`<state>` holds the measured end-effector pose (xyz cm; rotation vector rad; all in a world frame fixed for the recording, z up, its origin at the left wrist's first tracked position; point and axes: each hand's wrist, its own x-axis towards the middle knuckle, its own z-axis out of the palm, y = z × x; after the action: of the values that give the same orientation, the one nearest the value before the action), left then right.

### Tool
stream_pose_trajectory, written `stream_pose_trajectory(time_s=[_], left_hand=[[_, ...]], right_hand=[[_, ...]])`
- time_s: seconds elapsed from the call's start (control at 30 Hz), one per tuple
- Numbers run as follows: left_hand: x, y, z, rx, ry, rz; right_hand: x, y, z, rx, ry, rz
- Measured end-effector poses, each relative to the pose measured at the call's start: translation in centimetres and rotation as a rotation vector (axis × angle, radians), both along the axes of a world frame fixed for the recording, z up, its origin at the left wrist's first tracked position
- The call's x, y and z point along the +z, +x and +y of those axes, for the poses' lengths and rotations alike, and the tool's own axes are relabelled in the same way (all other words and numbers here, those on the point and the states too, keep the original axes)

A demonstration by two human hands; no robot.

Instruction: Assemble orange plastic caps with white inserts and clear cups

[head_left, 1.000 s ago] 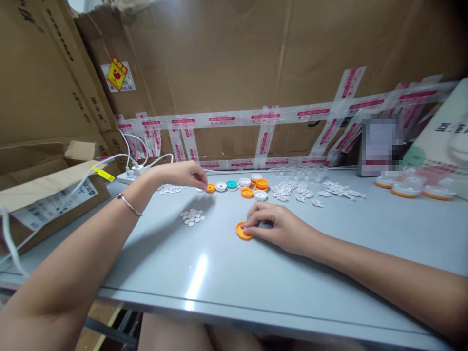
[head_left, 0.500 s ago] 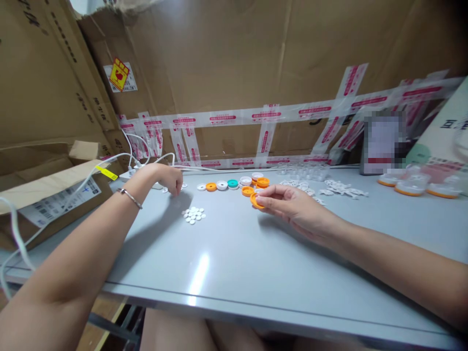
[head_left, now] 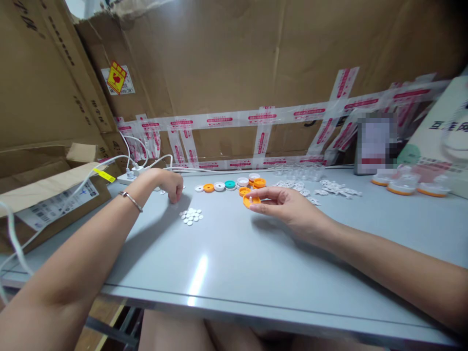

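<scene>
While between right hand (head_left: 288, 210) fingers (head_left: 265, 193), one orange cap (head_left: 251, 200).

Tabletop (head_left: 226, 263) lies bare nearside of right fingers (head_left: 261, 208); loose caps (head_left: 234, 185) crowd just beyond them, white discs (head_left: 191, 216) to their left.

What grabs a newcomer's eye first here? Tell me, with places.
The right hand, mid-way across the grey table, pinches an orange cap. To its left, the left hand curls beside a cluster of small white discs. Behind, red-printed tape crosses the cardboard wall.
</scene>
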<state>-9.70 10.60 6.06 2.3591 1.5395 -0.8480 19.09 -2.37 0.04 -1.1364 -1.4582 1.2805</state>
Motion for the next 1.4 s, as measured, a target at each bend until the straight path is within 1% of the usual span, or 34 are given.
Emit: stream_pose_trajectory(time_s=[0.23,0.5,0.7,0.83,0.93,1.03,1.13,1.23,1.3,1.4], left_hand=[[0.1,0.1,-0.2,0.019,-0.012,-0.006],[0.0,0.1,0.0,0.012,-0.027,-0.015],[-0.1,-0.1,0.0,0.018,-0.034,-0.034],[0.4,-0.1,-0.4,0.018,-0.001,-0.074],[1.1,0.8,-1.4,-0.016,0.054,-0.149],[1.7,3.0,-3.2,-0.100,0.134,-0.340],[1.9,6.0,-5.9,-0.239,0.151,-0.767],[1.6,8.7,-8.4,-0.333,0.251,-1.055],[1.3,9.9,-9.6,-0.366,0.316,-1.181],[0.8,10.7,-10.4,-0.409,0.357,-1.262]], right_hand=[[0.7,0.0,-0.5,0.013,0.042,-0.052],[0.5,0.0,-0.4,0.025,0.050,-0.026],[0.7,0.0,-0.4,0.024,0.048,-0.012],[0.7,0.1,-0.4,0.038,0.032,0.024],[0.6,0.0,-0.4,0.059,0.023,0.056],[0.5,-0.1,-0.4,0.078,0.014,0.075],[0.5,-0.1,-0.4,0.084,-0.016,0.099],[0.5,0.1,-0.4,0.099,-0.051,0.138],[0.6,0.1,-0.5,0.114,-0.062,0.175],[0.9,0.1,-0.9,0.158,-0.058,0.221]])
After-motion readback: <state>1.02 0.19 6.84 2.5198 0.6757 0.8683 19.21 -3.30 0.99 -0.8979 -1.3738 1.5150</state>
